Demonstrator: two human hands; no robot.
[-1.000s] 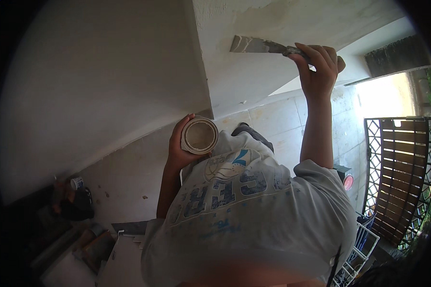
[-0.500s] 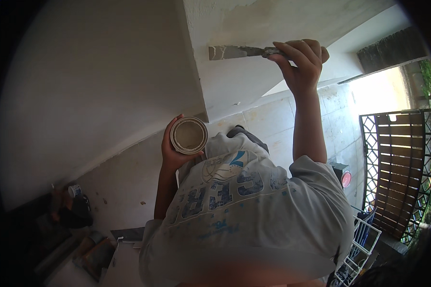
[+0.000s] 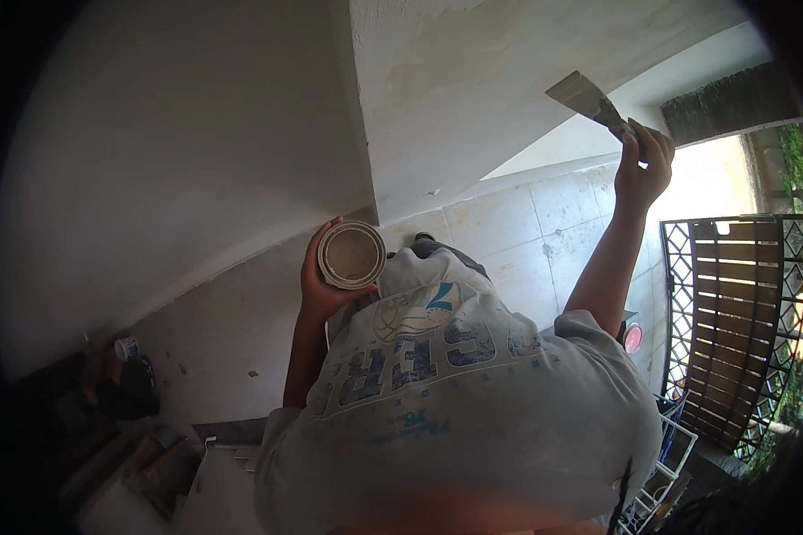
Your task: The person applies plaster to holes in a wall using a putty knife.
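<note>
My left hand [image 3: 319,283] is wrapped round a round, open-topped can [image 3: 351,255] in front of my body, near the wall's lower corner. Its inside looks pale beige, though what is in it is hard to make out. Up at the right, my right hand [image 3: 648,162] grips the handle of a putty knife [image 3: 589,100]. The knife's broad flat blade points up and left, with pale smears on it. Behind it is a whitish wall [image 3: 455,98] with patchy stains; I cannot tell whether the blade touches it.
A wooden-slatted metal gate [image 3: 732,334] stands at the right. Below it is a white metal rack [image 3: 665,473]. A round pink-red thing [image 3: 633,338] is beside my right elbow. Tiled floor [image 3: 509,223] runs below the wall. Another person [image 3: 120,379] holding a cup-like container is at lower left.
My right hand has moved right and slightly down with the putty knife, whose blade has swung from level to tilted up-left. My left hand holds the can in nearly the same place.
</note>
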